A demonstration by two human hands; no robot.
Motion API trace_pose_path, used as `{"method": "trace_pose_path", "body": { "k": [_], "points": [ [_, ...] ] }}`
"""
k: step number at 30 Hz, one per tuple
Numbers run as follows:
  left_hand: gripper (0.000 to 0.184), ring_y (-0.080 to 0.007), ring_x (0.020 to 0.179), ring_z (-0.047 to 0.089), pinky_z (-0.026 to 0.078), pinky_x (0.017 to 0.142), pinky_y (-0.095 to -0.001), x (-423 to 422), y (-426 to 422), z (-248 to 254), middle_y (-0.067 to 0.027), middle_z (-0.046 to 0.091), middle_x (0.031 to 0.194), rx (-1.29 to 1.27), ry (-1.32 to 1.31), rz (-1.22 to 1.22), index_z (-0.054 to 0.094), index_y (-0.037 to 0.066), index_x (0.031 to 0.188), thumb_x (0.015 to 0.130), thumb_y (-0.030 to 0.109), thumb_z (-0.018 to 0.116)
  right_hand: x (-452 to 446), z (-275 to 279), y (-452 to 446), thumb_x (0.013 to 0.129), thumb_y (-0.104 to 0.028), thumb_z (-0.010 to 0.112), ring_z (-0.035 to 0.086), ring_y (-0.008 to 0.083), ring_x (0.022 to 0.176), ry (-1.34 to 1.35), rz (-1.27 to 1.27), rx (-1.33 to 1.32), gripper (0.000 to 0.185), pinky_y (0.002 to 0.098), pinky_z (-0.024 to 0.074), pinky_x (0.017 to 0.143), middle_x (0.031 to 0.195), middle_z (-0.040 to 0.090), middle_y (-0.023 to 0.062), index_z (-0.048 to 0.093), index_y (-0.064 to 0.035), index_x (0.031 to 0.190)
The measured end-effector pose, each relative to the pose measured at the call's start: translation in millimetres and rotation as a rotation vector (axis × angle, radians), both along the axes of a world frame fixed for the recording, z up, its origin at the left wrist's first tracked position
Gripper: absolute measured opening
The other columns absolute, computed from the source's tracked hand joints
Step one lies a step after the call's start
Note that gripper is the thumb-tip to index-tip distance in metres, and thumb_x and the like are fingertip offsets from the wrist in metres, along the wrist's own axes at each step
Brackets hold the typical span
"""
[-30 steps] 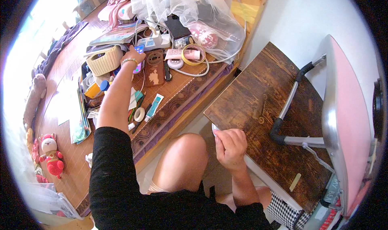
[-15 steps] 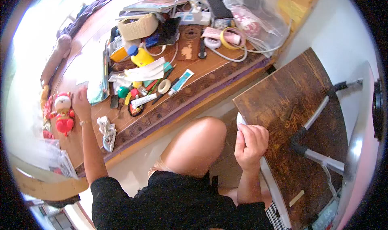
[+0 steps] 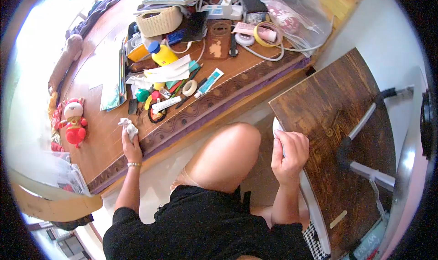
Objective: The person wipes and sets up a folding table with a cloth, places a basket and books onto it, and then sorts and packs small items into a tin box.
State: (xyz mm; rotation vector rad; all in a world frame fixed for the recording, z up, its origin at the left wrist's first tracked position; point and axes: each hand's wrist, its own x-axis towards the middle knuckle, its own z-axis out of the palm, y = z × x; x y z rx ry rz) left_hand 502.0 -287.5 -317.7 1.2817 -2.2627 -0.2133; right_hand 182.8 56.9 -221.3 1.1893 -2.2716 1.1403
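Observation:
My left hand point(image 3: 132, 149) is closed around a crumpled white cloth point(image 3: 129, 128), close to the front edge of the brown mat-covered surface point(image 3: 102, 157). The cloth's upper part sticks out beyond the fingers. On the right, the fingers of my right hand point(image 3: 291, 154) are wrapped over the white edge point(image 3: 315, 214) of a tilted dark wooden board point(image 3: 337, 136), near its upper corner. Left of the cloth lies a red plush doll point(image 3: 75, 123). A black-and-white tube point(image 3: 166, 105) rests a little above and to the right of it.
A yellow bottle with a blue cap point(image 3: 162, 54), a cream basket point(image 3: 159, 22), a tape roll point(image 3: 189, 88) and a blue-white tube point(image 3: 210, 83) crowd the surface. Grey metal legs point(image 3: 362, 123) fold across the board. My bent knee point(image 3: 228, 150) sits between my hands.
My left hand has come from beside the doll, moving right and down, and has taken hold of the cloth. My right hand stays on the board's edge. The whole view has shifted slightly.

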Motion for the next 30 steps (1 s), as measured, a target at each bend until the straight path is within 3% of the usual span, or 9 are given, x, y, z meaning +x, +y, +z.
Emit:
{"method": "trace_pose_path", "body": {
  "k": [6, 11, 14, 20, 22, 24, 26, 29, 30],
  "points": [
    [0.043, -0.0321, 0.117, 0.041, 0.031, 0.098, -0.039, -28, 81, 4, -0.0197, 0.044, 0.125, 0.077, 0.117, -0.327, 0.041, 0.002, 0.123, 0.08, -0.004, 0.04, 1, -5, 6, 0.07, -0.009, 0.063, 0.054, 0.0237, 0.076, 0.046, -0.027, -0.028, 0.018, 0.0369, 0.0415, 0.073, 0.08, 0.058, 0.0062, 0.06, -0.0085, 0.088],
    [0.037, -0.029, 0.113, 0.045, 0.035, 0.094, -0.0368, -117, 141, 43, -0.0196, 0.047, 0.121, 0.375, 0.566, -0.526, 0.041, -0.002, 0.121, 0.085, 0.005, 0.039, 13, 15, 23, 0.072, -0.003, 0.061, 0.055, 0.0241, 0.067, -0.135, 0.117, -0.284, 0.011, 0.0335, 0.0444, 0.062, 0.074, 0.059, 0.0085, 0.061, -0.0048, 0.082],
    [0.036, -0.0273, 0.108, 0.049, 0.037, 0.091, -0.035, -189, 170, 85, -0.0182, 0.05, 0.116, 0.829, 0.915, -0.778, 0.043, -0.003, 0.119, 0.085, 0.008, 0.039, 25, 42, 39, 0.072, -0.001, 0.061, 0.055, 0.0226, 0.065, -0.123, 0.163, -0.31, 0.01, 0.0312, 0.0443, 0.058, 0.073, 0.059, 0.0085, 0.061, -0.0035, 0.082],
    [0.034, -0.0344, 0.104, 0.051, 0.038, 0.092, -0.0399, -297, 232, 77, -0.0209, 0.053, 0.112, 0.183, 0.246, -1.27, 0.051, -0.001, 0.109, 0.075, -0.002, 0.048, 54, 47, 100, 0.073, -0.01, 0.061, 0.056, 0.0265, 0.081, -0.175, -0.085, -0.031, 0.017, 0.0353, 0.045, 0.071, 0.087, 0.057, 0.0099, 0.058, -0.0054, 0.09],
    [0.038, -0.0359, 0.106, 0.05, 0.036, 0.094, -0.0426, -288, 266, 78, -0.0209, 0.053, 0.112, 0.228, 0.257, -1.66, 0.05, 0.0, 0.11, 0.073, -0.003, 0.052, 69, 36, 125, 0.073, -0.011, 0.062, 0.055, 0.0263, 0.087, -0.252, -0.187, -0.005, 0.023, 0.0358, 0.0442, 0.077, 0.095, 0.056, 0.0116, 0.058, -0.005, 0.095],
    [0.04, -0.0352, 0.109, 0.048, 0.035, 0.097, -0.0416, -261, 316, 71, -0.0202, 0.054, 0.112, 0.296, 0.401, -1.835, 0.048, 0.0, 0.112, 0.073, -0.003, 0.055, 81, 28, 144, 0.075, -0.018, 0.06, 0.05, 0.0263, 0.102, -0.234, -0.34, -0.075, 0.037, 0.0382, 0.04, 0.088, 0.111, 0.05, 0.0147, 0.054, -0.0016, 0.108],
    [0.043, -0.0321, 0.114, 0.045, 0.031, 0.099, -0.0396, -240, 346, 89, -0.0196, 0.05, 0.117, 0.92, 0.417, -1.818, 0.043, -0.001, 0.12, 0.08, 0.009, 0.054, 101, 18, 156, 0.076, -0.024, 0.058, 0.037, 0.0305, 0.119, -0.215, -0.462, -0.11, 0.051, 0.0437, 0.0333, 0.096, 0.127, 0.036, 0.0197, 0.046, -0.0013, 0.119],
    [0.051, -0.0269, 0.12, 0.039, 0.028, 0.101, -0.0366, -233, 372, 101, -0.018, 0.044, 0.125, 1.938, 0.512, -1.619, 0.035, -0.002, 0.127, 0.086, 0.026, 0.049, 117, 4, 160, 0.073, -0.024, 0.058, 0.041, 0.0342, 0.115, -0.226, -0.572, -0.222, 0.048, 0.0421, 0.0347, 0.095, 0.126, 0.038, 0.0212, 0.048, -0.002, 0.115],
    [0.063, -0.0244, 0.123, 0.035, 0.027, 0.101, -0.0354, -235, 369, 102, -0.0172, 0.039, 0.13, 1.681, 0.403, -1.833, 0.029, -0.003, 0.131, 0.087, 0.039, 0.045, 126, -5, 170, 0.072, -0.023, 0.057, 0.043, 0.0359, 0.112, -0.256, -0.612, -0.302, 0.046, 0.0415, 0.0336, 0.095, 0.123, 0.042, 0.0211, 0.051, -0.0032, 0.113]
  ]
}}
